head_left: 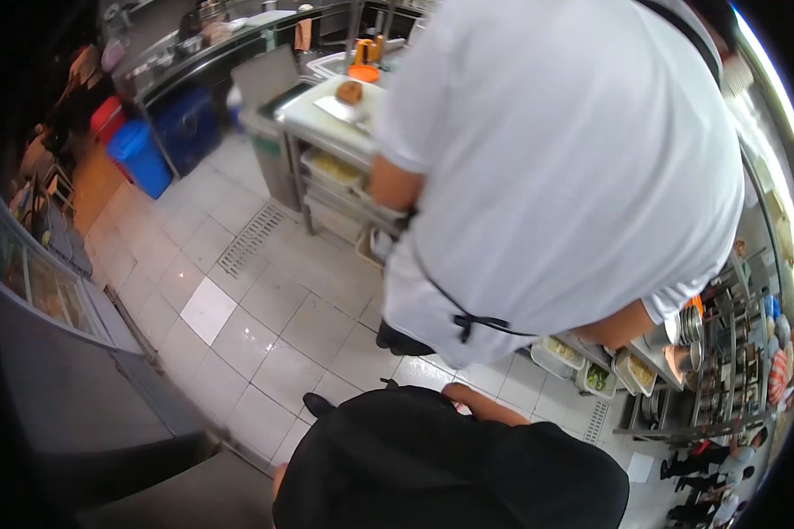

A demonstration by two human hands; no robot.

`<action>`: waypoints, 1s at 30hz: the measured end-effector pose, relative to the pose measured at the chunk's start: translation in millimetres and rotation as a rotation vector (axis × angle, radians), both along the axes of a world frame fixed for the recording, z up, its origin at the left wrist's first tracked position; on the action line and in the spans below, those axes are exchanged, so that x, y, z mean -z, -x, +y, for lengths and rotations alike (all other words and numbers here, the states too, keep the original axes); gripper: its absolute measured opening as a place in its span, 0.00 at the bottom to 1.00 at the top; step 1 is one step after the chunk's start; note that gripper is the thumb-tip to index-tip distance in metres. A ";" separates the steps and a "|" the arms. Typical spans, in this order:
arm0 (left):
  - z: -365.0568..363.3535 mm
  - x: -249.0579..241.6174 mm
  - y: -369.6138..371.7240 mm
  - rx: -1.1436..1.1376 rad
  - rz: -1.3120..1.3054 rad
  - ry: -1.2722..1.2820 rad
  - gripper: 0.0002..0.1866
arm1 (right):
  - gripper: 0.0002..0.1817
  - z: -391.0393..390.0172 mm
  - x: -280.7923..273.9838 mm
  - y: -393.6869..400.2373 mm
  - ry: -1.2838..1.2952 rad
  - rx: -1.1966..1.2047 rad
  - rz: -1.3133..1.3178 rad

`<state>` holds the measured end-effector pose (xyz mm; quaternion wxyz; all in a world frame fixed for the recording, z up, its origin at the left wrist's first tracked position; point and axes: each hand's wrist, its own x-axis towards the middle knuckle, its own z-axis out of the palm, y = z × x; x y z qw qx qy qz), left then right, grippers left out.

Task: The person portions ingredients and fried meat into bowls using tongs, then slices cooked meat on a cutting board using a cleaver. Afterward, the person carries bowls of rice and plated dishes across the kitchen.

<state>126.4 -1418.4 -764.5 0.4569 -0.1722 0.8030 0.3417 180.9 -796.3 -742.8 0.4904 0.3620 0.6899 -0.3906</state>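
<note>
My right hand [458, 393] is in front of my black-clothed torso [397, 458], at the end of a bent bare forearm. A small whitish patch shows just under the hand; I cannot make out what it is or whether the hand holds it. The fingers are too small and hidden to read. Of my left arm only a sliver of skin shows at the torso's left edge, and the left hand is out of sight. Nearest ahead stands a co-worker in a white shirt [573, 176] with a black apron tie, back turned to me.
A steel counter [295, 132] holds a white board with a brown food item [349, 92]. Tubs of food [595, 377] sit right of the co-worker. Blue [141, 159] and red bins stand far left. A steel cabinet [88, 388] borders the tiled floor [273, 370].
</note>
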 end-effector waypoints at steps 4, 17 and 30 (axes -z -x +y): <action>-64.9 32.0 195.1 -0.188 0.073 -0.070 0.15 | 0.16 -33.9 29.5 18.1 -0.063 -0.234 0.215; 211.6 -137.7 624.6 0.300 0.372 -0.621 0.18 | 0.18 -93.3 -17.3 365.1 -0.160 0.123 0.532; 290.5 -199.3 898.9 0.152 0.467 -0.579 0.14 | 0.16 66.8 -318.3 773.0 -0.909 0.082 1.562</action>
